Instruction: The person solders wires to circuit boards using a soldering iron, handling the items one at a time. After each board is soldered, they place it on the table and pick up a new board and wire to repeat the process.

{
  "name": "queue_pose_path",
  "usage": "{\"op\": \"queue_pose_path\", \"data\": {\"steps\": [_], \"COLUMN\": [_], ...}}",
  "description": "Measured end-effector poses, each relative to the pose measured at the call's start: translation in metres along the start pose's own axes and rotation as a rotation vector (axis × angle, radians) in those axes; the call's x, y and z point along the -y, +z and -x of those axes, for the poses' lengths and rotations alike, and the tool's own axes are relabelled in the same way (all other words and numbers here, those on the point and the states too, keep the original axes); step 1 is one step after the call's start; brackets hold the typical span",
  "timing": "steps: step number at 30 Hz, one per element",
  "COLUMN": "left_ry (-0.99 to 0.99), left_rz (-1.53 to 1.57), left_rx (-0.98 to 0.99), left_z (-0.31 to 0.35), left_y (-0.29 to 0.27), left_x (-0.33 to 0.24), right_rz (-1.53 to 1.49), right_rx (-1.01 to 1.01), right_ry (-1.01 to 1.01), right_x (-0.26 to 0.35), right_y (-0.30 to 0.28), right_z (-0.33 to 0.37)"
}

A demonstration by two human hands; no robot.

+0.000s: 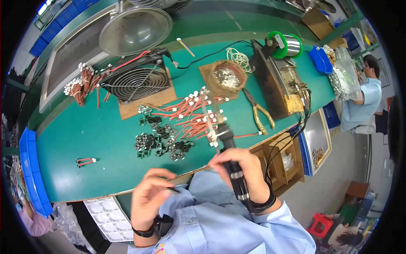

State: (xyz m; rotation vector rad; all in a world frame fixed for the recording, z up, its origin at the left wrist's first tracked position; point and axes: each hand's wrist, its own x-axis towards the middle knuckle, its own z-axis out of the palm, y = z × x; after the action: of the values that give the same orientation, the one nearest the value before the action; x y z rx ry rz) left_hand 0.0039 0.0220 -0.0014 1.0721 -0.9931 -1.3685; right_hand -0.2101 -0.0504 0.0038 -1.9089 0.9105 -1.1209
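My right hand is wrapped round the black handle of a soldering iron, whose shaft points away over the table. My left hand is at the table's near edge, its thumb and fingers pinched on a small dark part too small to make out fully. Beyond the hands lies a pile of small black and green circuit parts. Red-and-black wires with white connectors are spread beside it, partly behind the iron. One separate part with wires lies at the left.
A fan stands at the back left under a metal lamp hood. Behind the wires sits a round tin. Pliers, a dirty metal machine and a solder spool are to the right. A blue bin borders the left edge.
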Motion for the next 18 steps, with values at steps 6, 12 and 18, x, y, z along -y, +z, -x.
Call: {"op": "queue_pose_path", "data": {"steps": [6, 12, 18], "left_ry": [0.184, 0.125, -0.040], "left_rz": [-0.709, -0.790, -0.468], "left_rx": [0.291, 0.261, -0.323], "left_z": [-0.006, 0.007, -0.028], "left_y": [0.010, -0.006, -0.098], "left_x": [-0.035, -0.053, -0.080], "right_rz": [0.022, -0.041, -0.034], "right_rx": [0.373, 0.318, -0.018], "right_ry": [-0.034, -0.098, 0.051], "right_x": [0.024, 0.026, 0.018], "right_y": [0.011, 0.025, 0.002], "right_z": [-0.006, -0.010, 0.006]}}
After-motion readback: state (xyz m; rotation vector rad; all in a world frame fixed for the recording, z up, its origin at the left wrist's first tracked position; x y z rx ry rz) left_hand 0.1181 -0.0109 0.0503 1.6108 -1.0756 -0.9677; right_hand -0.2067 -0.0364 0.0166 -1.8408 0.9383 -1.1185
